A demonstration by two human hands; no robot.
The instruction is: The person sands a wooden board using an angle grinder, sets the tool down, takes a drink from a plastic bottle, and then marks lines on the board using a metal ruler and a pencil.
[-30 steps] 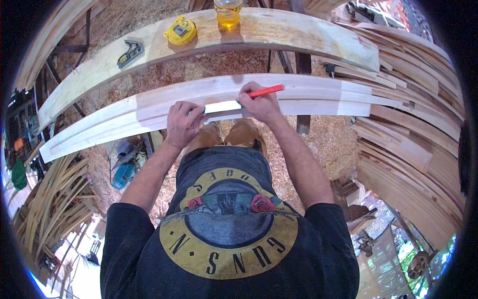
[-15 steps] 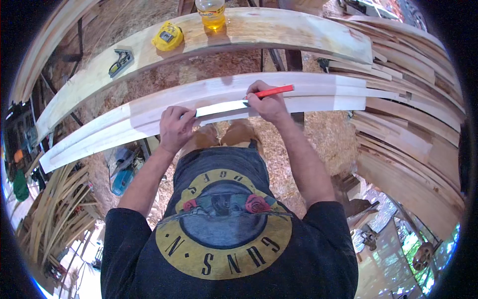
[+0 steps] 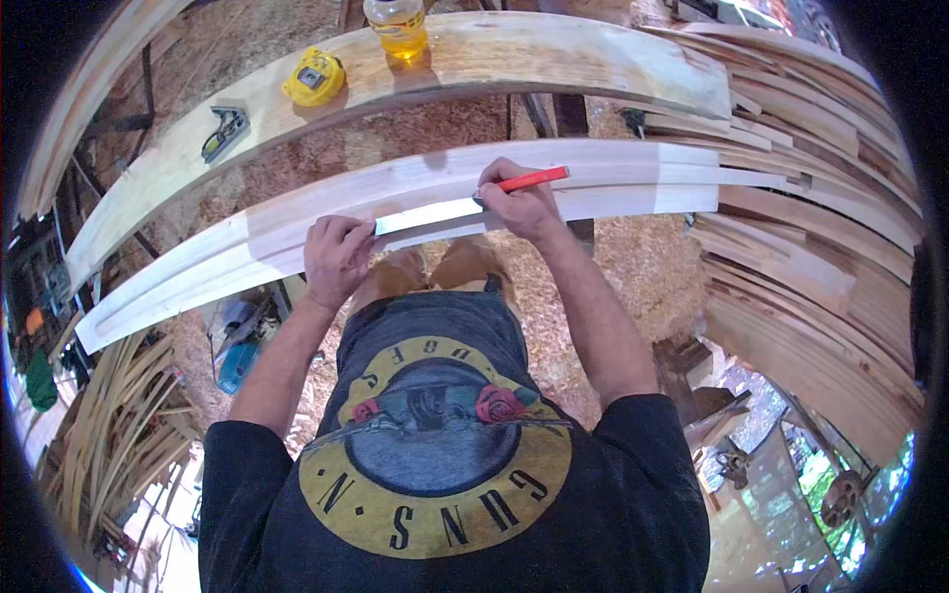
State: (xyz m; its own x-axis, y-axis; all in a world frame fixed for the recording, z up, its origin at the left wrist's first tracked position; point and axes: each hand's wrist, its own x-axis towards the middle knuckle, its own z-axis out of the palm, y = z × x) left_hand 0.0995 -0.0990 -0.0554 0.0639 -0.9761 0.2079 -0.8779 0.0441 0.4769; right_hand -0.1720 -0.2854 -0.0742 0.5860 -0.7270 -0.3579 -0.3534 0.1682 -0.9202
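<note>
A long, pale, curved board lies across in front of me, with a lengthwise step or seam along it. My right hand grips a red carpenter's pencil, its end pointing right and its other end low near the board. Between my hands a narrow, bright white strip, ruler-like, runs along the board; its exact kind is unclear. My left hand is closed at the strip's left end, thumb and fingertips on it, the other fingers curled at the board.
Beyond it, another curved plank carries a yellow tape measure, a small metal tool and a bottle of yellow liquid. Stacked boards fill the right. A teal power tool and thin offcuts are lower left.
The view has shifted slightly, so most things appear a little further left. Both hands keep their places along the strip, and the pencil stays in my right hand.
</note>
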